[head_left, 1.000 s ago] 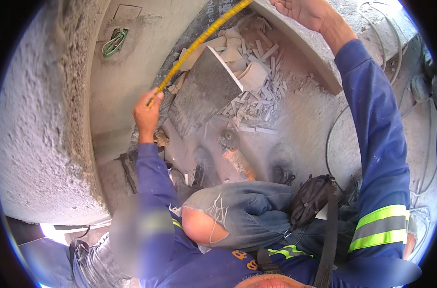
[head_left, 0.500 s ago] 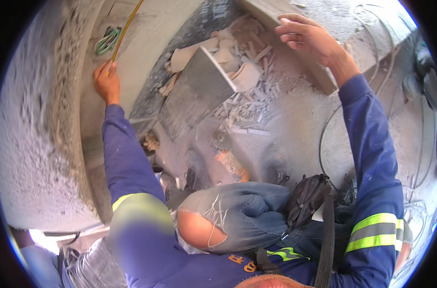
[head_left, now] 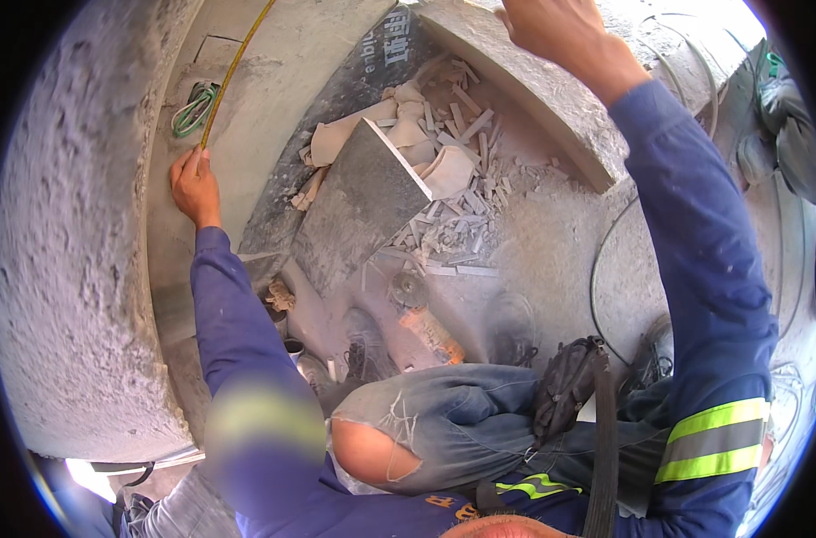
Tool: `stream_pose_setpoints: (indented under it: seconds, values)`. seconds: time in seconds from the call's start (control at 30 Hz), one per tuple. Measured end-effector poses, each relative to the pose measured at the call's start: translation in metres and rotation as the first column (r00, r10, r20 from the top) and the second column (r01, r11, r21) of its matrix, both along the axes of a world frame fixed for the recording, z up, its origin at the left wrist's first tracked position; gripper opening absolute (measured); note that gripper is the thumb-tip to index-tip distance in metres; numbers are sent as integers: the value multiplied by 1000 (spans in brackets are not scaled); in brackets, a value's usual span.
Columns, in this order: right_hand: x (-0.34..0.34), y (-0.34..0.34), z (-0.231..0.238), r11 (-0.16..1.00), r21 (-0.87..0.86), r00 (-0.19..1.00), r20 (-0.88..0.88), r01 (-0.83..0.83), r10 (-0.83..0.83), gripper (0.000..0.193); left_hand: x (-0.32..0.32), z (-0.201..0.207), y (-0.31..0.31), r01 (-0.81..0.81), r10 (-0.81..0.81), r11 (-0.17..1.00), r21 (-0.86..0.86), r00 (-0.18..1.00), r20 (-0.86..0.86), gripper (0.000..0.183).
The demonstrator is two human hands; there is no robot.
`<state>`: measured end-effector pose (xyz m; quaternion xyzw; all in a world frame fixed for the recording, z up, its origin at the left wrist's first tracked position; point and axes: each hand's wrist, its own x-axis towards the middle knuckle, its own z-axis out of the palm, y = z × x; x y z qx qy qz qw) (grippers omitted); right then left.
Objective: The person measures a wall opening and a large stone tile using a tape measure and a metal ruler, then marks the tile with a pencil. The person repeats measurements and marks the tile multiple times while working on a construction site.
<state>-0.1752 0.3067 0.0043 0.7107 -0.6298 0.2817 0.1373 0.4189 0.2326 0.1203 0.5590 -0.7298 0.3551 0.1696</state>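
In the head view, the left hand (head_left: 195, 190) is in the upper left of the frame, thumb and fingers pinching the lower end of a yellow tape (head_left: 235, 70). From that grip the tape rises, leaning right, and leaves the frame at the top edge, so its far end is out of sight. It passes just right of a bundle of green and white wires (head_left: 192, 112) in the wall (head_left: 291, 67).

The right hand (head_left: 560, 36) is at the top edge, right of centre and well apart from the visible tape. Its fingers are partly cut off, so I cannot tell whether it grasps anything. The ledge (head_left: 524, 94) shows below it.

Between the arms, at centre, a grey tile (head_left: 358, 206) leans beside pale offcuts (head_left: 471, 215). Below them lies an orange grinder (head_left: 433, 334).
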Motion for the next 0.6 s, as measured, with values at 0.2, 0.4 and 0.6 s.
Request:
stream_pose_setpoints:
  seconds: [0.2, 0.4, 0.6]
  values:
    - [3, 31, -62, 898, 429, 994, -81, 102, -74, 76, -17, -8, 3, -100, 99, 995, -5, 993, -62, 24]
    - [7, 50, -97, 813, 582, 997, 45, 18, -55, 75, -18, -6, 6, -151, 150, 988, -23, 988, -49, 25]
    - [7, 56, -111, 792, 610, 995, 86, -6, -58, 80, -20, -9, 6, -171, 170, 985, -23, 983, -68, 24]
